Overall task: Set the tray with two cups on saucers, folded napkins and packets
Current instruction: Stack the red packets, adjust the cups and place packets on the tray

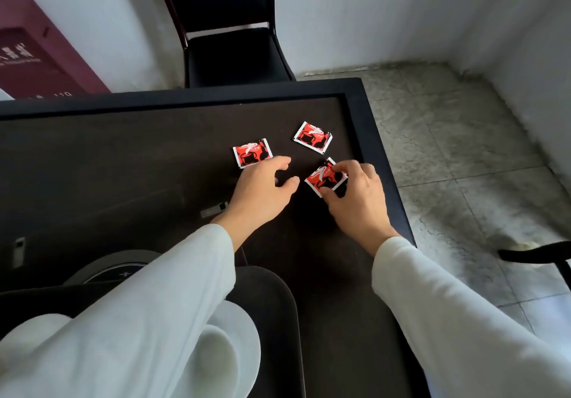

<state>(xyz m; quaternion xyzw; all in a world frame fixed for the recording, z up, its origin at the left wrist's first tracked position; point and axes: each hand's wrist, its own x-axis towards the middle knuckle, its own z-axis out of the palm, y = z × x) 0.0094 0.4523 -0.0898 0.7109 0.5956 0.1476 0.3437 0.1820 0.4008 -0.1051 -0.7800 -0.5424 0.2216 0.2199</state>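
Observation:
Three red-and-white packets lie on the dark table (123, 156). My right hand (355, 200) pinches the nearest packet (324, 178) between thumb and fingers. My left hand (262, 190) hovers with its fingers apart just below a second packet (251, 152), holding nothing. The third packet (312, 137) lies alone farther back. Close to me, the black tray (278, 320) holds a white cup on a saucer (244, 336), mostly hidden by my left sleeve.
A round dark disc (117, 269) sits left of the tray. A black chair (228, 48) stands behind the table. The table's right edge (383, 163) runs close to my right hand, with tiled floor beyond. A dark red box (40, 54) stands at the back left.

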